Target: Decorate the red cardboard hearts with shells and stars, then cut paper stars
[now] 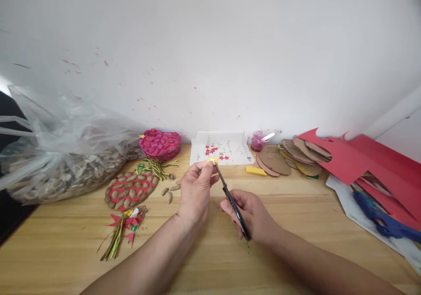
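Observation:
My left hand (197, 190) pinches a small piece of yellow paper (213, 160) with a white patch on it. In my right hand (251, 214) is a pair of black-handled scissors (226, 193), pointing up and away. The blade tips meet the edge of the yellow paper; whether the blades are apart is too fine to tell. Just beyond the hands lies a white sheet (238, 148) with writing, bearing several small red paper stars (210, 150). Loose peanuts (169, 197) rest on the table left of my left hand.
On the left are a plastic bag of peanuts (72, 172), a peanut-covered red disc (131, 191), magenta peanut discs (159, 143) and ribbon strands (113, 240). To the right stand a paint cup (258, 141), cardboard discs (274, 161), red paper (388, 154) and a blue tool (381, 218).

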Demonstrator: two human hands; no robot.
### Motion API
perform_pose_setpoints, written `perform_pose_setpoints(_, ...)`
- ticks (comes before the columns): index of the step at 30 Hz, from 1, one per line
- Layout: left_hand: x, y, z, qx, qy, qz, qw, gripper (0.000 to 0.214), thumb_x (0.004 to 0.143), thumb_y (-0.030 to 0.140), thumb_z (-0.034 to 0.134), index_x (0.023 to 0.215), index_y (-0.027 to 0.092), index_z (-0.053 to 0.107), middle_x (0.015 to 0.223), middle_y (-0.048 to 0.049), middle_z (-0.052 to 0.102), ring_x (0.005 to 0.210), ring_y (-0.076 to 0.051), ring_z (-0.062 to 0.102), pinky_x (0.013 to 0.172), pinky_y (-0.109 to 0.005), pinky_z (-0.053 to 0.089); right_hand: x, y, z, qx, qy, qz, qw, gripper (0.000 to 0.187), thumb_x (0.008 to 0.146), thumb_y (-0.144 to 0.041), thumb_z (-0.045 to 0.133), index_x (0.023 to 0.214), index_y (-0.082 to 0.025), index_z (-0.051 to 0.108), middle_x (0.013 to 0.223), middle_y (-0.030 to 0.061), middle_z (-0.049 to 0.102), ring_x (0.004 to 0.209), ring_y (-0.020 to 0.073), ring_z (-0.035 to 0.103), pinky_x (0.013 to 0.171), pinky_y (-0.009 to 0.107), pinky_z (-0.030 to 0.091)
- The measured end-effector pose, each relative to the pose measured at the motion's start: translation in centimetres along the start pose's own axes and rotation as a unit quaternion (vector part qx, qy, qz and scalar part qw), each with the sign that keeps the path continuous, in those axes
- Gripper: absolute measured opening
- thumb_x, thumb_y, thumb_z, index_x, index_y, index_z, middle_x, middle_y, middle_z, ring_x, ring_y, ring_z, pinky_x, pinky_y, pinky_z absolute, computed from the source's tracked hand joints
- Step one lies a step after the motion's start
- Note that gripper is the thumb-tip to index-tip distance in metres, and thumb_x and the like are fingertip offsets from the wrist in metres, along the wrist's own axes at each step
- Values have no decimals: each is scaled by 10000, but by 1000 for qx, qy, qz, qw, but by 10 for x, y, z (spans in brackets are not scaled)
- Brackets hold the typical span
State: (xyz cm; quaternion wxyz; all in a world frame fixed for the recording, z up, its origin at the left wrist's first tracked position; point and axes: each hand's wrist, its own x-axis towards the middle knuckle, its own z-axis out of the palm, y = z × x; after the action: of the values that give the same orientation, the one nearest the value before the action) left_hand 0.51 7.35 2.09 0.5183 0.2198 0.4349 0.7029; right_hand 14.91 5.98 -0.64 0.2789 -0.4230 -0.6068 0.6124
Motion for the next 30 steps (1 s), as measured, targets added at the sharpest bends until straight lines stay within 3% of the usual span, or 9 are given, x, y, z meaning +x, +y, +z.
perform_pose_setpoints(9, 4, -9, 16, -25, 2, 16, 1000, 257, 721, 345, 803, 772, 150, 645, 830, -3, 639, 752, -83, 571, 693, -200, 467, 4, 0, -6, -18, 35, -7, 999, 488, 857, -601, 627, 647, -216, 413, 518, -77, 428, 415, 72, 376, 431, 245, 246)
perform_pose_setpoints(18, 5, -12, 7, -19, -2, 1, 1000, 237, 749, 349, 782, 796, 155, 654, 812, -4, 666, 763, -90, 600, 717, -211, 472, 5, 7, -4, 4, 17, 6, 1000, 446, 879, -540, 638, 666, -214, 419, 530, -86, 408, 418, 66, 377, 437, 239, 252)
perform_pose_setpoints(30, 3, -14, 4, -11, -6, 14, 1000, 240, 770, 367, 769, 801, 164, 645, 822, 0, 660, 770, -90, 589, 734, -218, 469, 3, 2, 0, 23, 18, 15, 999, 491, 844, -600, 652, 660, -218, 405, 523, -84, 413, 377, 63, 392, 365, 214, 272)
